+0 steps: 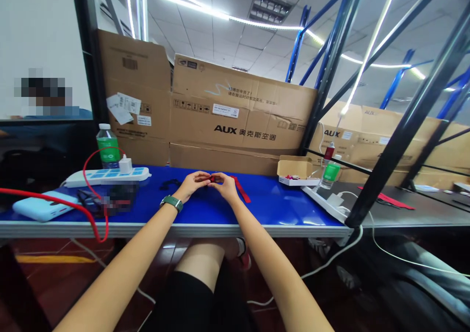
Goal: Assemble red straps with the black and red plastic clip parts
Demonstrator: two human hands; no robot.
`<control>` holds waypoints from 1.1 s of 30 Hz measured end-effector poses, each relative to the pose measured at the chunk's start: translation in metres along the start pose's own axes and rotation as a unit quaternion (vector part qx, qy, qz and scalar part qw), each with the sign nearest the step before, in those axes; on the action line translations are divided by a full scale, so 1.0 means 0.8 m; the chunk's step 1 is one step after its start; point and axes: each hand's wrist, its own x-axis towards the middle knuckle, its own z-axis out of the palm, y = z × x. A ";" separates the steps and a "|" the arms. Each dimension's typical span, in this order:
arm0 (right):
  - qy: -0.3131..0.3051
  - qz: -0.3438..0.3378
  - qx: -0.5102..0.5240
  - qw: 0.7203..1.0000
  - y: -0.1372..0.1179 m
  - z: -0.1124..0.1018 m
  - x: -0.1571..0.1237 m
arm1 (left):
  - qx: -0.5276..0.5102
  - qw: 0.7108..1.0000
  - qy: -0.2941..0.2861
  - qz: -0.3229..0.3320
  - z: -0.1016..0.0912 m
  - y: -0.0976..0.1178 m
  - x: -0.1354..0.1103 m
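Both hands meet above the blue tabletop (271,207), fingertips pinched around a small dark-red piece (212,178) that the fingers mostly cover. My left hand (194,184), with a green-strapped watch (172,202) on its wrist, grips it from the left. From the right, my right hand (223,185) closes on the same piece. Just past the right hand a flat red strip (242,191) lies on the table; I cannot tell whether it joins the held piece. A black cord-like item (169,184) lies left of my left hand.
A small open cardboard box (295,179) with red bits stands at the back right, near a bottle (331,171). To the left are a power strip (91,177), a green-labelled bottle (108,148), a light-blue power bank (46,206) and a red cable (82,209). Cardboard (242,153) walls the back.
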 end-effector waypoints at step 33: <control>-0.007 -0.052 -0.149 0.987 -0.010 0.005 -0.002 | 0.229 0.970 0.071 0.026 -0.005 -0.019 0.012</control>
